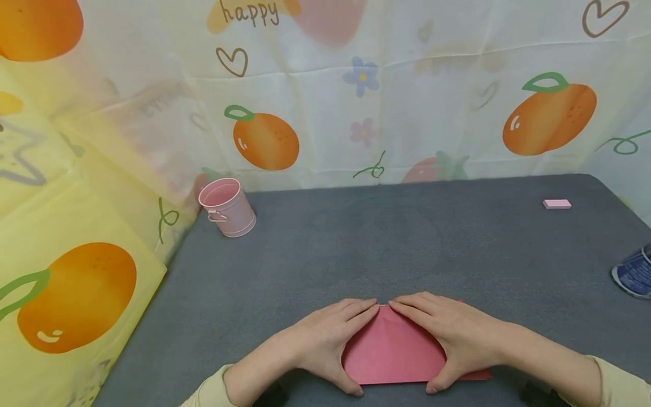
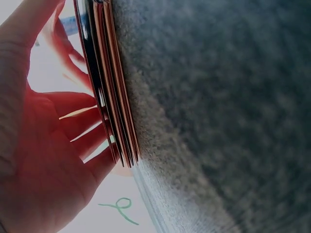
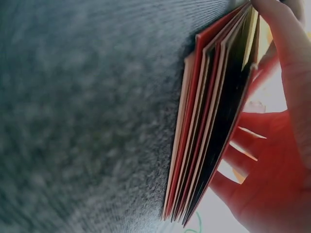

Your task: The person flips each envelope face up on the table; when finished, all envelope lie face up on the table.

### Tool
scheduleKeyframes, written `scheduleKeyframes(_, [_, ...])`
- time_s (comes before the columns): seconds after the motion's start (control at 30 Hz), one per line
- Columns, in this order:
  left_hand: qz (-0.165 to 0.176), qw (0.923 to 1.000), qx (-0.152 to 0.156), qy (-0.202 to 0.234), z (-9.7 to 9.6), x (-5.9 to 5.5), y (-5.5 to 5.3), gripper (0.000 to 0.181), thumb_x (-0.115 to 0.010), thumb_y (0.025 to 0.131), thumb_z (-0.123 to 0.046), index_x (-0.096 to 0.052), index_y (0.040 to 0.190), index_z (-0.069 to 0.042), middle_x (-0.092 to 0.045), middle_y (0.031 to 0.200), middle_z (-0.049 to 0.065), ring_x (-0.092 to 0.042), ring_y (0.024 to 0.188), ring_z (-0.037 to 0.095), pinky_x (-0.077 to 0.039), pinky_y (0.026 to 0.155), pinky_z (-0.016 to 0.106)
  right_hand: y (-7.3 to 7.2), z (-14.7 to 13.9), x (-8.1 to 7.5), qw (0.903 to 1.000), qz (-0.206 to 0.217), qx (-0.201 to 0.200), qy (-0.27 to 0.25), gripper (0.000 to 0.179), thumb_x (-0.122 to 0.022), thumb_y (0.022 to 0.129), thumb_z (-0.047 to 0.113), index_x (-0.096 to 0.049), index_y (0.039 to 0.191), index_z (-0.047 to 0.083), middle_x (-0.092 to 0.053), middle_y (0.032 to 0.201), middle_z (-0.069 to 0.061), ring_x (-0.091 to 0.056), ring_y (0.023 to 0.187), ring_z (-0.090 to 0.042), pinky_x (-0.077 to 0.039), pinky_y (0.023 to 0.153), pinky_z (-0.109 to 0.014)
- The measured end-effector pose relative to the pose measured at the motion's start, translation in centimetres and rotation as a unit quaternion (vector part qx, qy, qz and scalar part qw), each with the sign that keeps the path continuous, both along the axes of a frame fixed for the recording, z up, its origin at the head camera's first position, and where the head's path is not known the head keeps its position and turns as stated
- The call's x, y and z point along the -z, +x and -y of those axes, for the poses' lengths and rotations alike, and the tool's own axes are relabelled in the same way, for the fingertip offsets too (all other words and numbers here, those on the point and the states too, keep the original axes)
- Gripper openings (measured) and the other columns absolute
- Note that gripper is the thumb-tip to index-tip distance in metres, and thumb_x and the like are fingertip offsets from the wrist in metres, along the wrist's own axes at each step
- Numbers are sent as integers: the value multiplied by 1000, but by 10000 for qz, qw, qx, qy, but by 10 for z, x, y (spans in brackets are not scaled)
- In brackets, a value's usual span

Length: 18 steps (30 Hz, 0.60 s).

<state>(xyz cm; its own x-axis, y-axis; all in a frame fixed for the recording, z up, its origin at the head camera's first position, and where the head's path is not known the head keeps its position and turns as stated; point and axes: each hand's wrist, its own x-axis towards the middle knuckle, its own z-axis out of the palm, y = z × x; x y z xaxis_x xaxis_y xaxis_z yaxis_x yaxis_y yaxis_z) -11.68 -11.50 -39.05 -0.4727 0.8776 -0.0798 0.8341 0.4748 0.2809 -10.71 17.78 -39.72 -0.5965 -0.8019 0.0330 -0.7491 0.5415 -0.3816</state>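
Fingers lie nearly straight and lightly spread on both hands, with each thumb held well away from them, so that the left hand (image 1: 325,339) and the right hand (image 1: 460,333) each make a wide arch. Cream sleeves (image 1: 617,384) end above the wrists at the near edge of the scene. Between the hands, near and a little right of centre, lies a stack of pink-red paper (image 1: 394,350). Both thumbs are at its near edge, while the fingertips meet its far edge, the two sets just beside each other; how firmly they press, I cannot tell. A deeper red corner shows past the right hand. In the wrist views the stack is several thin layers with paler edges, and on the right its top layer stands apart from those beneath, leaving a dark gap.

Grey cloth covers the table (image 1: 325,243) beneath. Farther off, at the right edge, is a blue container (image 1: 636,274), partly cut off. Beyond it, at the far left, a pink bucket (image 1: 236,215) stands upright, and at the far right lies a small pink block (image 1: 557,204). Farthest hangs a pale backdrop (image 1: 325,133) printed with oranges, hearts and flowers.
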Motion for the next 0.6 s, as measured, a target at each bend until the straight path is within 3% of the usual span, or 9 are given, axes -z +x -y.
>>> scheduleKeyframes(0.27, [418, 9991, -30, 29, 6, -1, -2, 108, -72, 74, -66, -24, 155, -13, -22, 160, 2, -25, 144, 14, -33, 110, 30, 2, -4, 0, 10000, -59, 8, 25, 105, -66, 72, 76, -32, 153, 18, -36, 152, 5, -43, 130, -12, -48, 93, -44])
scheduleKeyframes(0.6, [691, 9976, -25, -44, 9, -2, -1, 99, -69, 78, -65, -29, 154, -15, -22, 160, 1, -20, 145, 12, -28, 113, 30, 5, -13, -6, 9995, 205, -127, 180, 96, -64, 78, 72, -32, 154, 21, -32, 156, 6, -41, 136, -15, -49, 92, -49])
